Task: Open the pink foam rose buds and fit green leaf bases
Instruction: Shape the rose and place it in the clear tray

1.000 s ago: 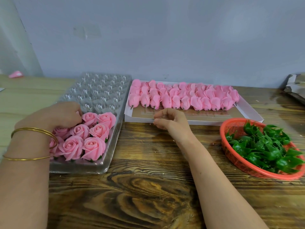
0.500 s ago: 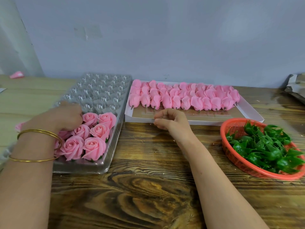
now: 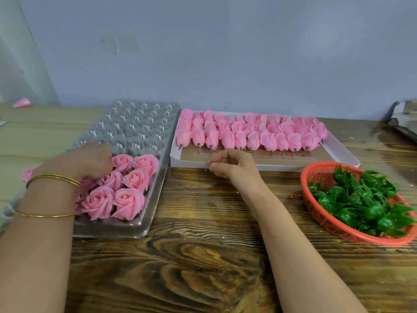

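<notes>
Resting by the box of buds, the right hand is seen loosely curled, empty. The left hand is set among roses in the tray; its grip cannot be told.

Left hand rests on opened roses in tray; right hand curls loosely near box.

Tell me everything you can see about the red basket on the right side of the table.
The red basket is a shallow, round one of what looks like orange-red plastic, with open mesh walls and a smooth solid rim. It sits flat on the wooden table, just in front of the right corner of the white box. It holds a heap of glossy green leaf bases. Its far right side is cut off by the frame. The right hand is well apart from it.
</notes>
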`<state>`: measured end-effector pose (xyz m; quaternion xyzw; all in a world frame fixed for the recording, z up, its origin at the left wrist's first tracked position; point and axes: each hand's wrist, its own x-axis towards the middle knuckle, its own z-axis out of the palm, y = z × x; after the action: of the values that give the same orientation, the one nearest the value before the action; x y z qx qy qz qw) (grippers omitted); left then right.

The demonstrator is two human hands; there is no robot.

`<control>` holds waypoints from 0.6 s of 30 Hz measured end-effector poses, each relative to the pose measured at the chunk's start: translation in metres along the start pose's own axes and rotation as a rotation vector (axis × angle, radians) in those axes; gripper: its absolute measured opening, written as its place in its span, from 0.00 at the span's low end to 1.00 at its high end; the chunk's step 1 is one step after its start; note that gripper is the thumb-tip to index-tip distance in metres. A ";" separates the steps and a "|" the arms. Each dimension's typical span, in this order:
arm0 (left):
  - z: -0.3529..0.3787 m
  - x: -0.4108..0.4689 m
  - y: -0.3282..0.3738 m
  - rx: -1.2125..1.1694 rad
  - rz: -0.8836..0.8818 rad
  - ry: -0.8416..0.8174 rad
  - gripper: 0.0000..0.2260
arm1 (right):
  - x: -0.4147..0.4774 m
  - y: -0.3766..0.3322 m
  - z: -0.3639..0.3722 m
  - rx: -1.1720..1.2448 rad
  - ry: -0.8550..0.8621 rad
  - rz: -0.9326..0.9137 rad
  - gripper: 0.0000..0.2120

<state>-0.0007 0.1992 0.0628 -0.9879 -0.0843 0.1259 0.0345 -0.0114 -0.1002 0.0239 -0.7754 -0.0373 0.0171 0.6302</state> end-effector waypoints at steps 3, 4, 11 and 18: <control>0.001 0.001 -0.001 0.026 0.002 -0.009 0.10 | 0.000 0.000 0.001 0.002 -0.003 -0.008 0.06; 0.001 0.002 -0.001 0.027 0.003 -0.013 0.11 | 0.001 0.000 0.002 0.006 -0.001 -0.013 0.07; 0.001 0.003 -0.002 0.049 0.015 -0.077 0.15 | 0.001 0.001 0.001 0.001 -0.006 -0.014 0.06; 0.003 0.004 -0.004 0.037 -0.025 -0.131 0.19 | 0.000 -0.001 0.000 -0.005 -0.009 -0.006 0.04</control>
<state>0.0015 0.2034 0.0596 -0.9755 -0.0965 0.1915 0.0489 -0.0119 -0.1001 0.0244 -0.7766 -0.0426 0.0183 0.6282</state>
